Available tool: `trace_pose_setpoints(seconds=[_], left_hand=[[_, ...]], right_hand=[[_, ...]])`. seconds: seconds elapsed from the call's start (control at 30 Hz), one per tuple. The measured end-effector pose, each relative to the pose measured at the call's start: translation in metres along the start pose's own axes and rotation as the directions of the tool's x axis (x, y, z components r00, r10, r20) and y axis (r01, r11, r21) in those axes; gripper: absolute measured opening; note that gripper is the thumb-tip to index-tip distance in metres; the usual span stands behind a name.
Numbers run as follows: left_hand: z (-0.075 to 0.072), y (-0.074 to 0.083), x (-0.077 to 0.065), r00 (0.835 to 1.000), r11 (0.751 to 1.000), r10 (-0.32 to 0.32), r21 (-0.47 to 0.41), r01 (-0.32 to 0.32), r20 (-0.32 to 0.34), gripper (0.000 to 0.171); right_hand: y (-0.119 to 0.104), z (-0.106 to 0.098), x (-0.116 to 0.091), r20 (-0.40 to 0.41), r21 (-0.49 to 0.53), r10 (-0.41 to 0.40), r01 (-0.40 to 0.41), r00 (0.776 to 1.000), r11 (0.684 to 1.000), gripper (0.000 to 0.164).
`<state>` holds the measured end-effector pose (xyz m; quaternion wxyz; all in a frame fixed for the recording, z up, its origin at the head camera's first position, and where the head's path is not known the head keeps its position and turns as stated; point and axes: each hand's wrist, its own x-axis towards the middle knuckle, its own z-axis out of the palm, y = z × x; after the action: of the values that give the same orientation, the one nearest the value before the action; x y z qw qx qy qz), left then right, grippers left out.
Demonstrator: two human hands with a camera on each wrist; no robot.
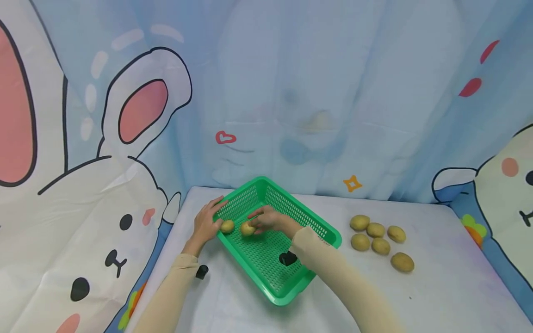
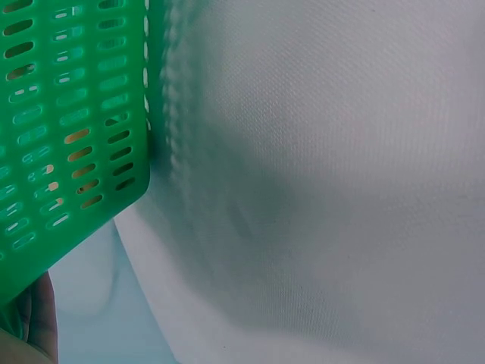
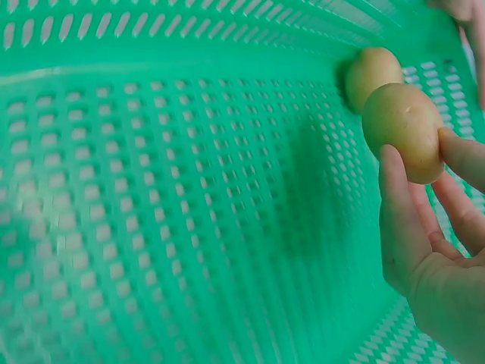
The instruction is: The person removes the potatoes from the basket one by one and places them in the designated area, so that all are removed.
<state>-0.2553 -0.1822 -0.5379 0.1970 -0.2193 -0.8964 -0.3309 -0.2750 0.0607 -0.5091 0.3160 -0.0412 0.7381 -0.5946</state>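
A green plastic basket (image 1: 275, 296) with slotted walls sits at an angle on the white-covered table. My left hand (image 1: 207, 225) grips its rim at the left corner; in the left wrist view some fingers (image 2: 42, 322) show at the basket's edge. Inside the basket my right hand (image 1: 268, 219) pinches a potato (image 3: 405, 133) between thumb and fingertips, over the slotted floor. Another potato (image 1: 227, 226) lies in the left corner of the basket, close to my left hand and partly behind the held potato in the right wrist view.
On the table to the right of the basket lie several loose potatoes (image 1: 381, 246), most in a loose cluster. Behind the table hangs a blue curtain (image 1: 266, 92) with cartoon rabbits. A small black device (image 1: 201, 272) is at my left wrist, another (image 1: 288, 258) at my right.
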Motion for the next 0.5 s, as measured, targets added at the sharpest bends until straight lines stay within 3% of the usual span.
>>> trace_pose_setpoints(seconds=[0.27,0.5], left_hand=[[-0.002,0.004,-0.002,1.000,0.999,0.006,-0.035,-0.007,-0.003,0.064],[-0.003,0.006,0.000,1.000,1.000,0.003,-0.022,-0.003,0.005,0.065]], right_hand=[[-0.008,-0.040,-0.027,-0.009,-0.020,-0.021,0.021,1.000,1.000,0.042],[-0.016,-0.077,-0.065,-0.022,-0.067,-0.048,0.046,0.999,0.997,0.041]])
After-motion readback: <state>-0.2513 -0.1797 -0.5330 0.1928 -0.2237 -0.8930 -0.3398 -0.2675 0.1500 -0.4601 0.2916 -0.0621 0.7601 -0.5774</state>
